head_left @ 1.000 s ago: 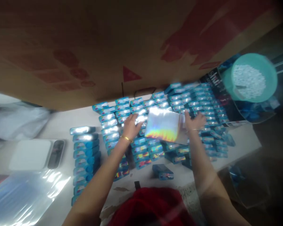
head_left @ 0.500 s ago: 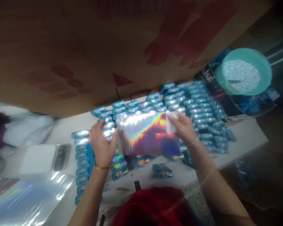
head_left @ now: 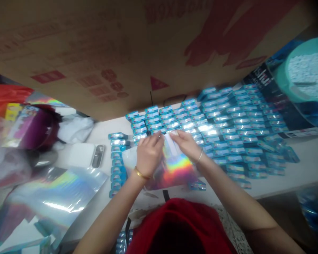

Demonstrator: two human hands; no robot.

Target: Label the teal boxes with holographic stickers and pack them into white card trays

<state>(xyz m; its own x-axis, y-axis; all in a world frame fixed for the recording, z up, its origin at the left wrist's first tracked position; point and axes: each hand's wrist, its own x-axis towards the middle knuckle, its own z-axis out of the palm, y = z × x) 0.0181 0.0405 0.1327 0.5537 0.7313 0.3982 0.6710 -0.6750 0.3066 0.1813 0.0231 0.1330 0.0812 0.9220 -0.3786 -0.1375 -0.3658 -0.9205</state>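
Your L hand (head_left: 150,153) & R hand (head_left: 187,144) both grip the shiny sheet (head_left: 172,169), fingers close together, ctr of frame. Blue packs (head_left: 235,128) lie in rows behind it; scale (head_left: 81,155) sits ctr-left, teal bowl (head_left: 286,81) upper right.

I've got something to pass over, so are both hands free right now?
No, the left hand and the right hand are both on the shiny bag, close to its white strip.

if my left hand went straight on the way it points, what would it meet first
Your left hand would probably meet the blue packs just beyond the holographic sheet first, though depth is hard to judge.
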